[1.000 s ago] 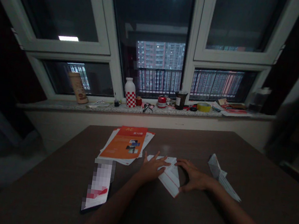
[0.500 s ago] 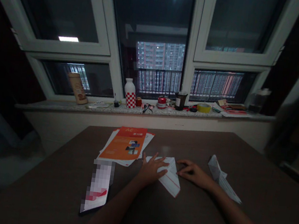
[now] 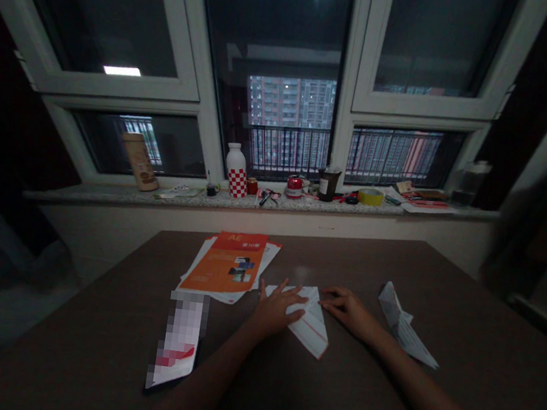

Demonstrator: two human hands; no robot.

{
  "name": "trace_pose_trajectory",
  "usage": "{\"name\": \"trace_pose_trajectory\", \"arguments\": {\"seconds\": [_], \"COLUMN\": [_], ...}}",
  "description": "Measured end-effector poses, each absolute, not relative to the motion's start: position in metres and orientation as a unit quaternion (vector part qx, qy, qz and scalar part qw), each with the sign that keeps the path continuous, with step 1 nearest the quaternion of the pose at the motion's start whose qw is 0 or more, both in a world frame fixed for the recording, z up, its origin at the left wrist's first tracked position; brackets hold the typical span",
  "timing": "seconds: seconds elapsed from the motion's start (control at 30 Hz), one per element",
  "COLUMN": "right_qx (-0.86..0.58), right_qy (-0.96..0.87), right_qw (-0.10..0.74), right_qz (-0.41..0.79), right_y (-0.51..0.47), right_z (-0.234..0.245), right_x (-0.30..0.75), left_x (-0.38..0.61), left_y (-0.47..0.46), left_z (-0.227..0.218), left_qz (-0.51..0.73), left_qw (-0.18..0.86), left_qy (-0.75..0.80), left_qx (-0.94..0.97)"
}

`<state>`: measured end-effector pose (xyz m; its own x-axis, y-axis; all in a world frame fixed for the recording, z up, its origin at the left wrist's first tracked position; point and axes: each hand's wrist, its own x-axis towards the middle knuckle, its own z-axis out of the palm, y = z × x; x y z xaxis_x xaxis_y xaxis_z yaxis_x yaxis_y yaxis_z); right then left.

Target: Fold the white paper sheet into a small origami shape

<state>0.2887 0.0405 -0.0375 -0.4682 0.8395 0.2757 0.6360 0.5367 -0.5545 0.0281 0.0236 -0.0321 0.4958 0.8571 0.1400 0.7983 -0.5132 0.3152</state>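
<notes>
White folded paper lies on brown table, partly under left hand — fingers there spread apart. Right hand is at paper's right edge — fingers close together, cannot tell if they pinch it. Second folded paper rests farther right.

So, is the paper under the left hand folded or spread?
Folded: the white paper shows slanting edges and an overlapping flap beside the left hand.
</notes>
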Motion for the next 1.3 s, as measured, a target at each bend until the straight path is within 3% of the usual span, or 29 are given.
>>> {"name": "trace_pose_trajectory", "arguments": {"seconds": [0.8, 1.3], "right_qx": [-0.53, -0.508], "right_qy": [-0.831, -0.835], "right_qw": [0.166, 0.208], "right_qz": [0.023, 0.044], "right_y": [0.034, 0.035], "right_z": [-0.027, -0.032], "right_x": [0.266, 0.27], "left_x": [0.029, 0.03], "left_y": [0.022, 0.019], "left_z": [-0.03, -0.028], "left_qz": [0.13, 0.128], "left_qw": [0.087, 0.084], "left_qy": [0.482, 0.486], "left_qx": [0.862, 0.86]}}
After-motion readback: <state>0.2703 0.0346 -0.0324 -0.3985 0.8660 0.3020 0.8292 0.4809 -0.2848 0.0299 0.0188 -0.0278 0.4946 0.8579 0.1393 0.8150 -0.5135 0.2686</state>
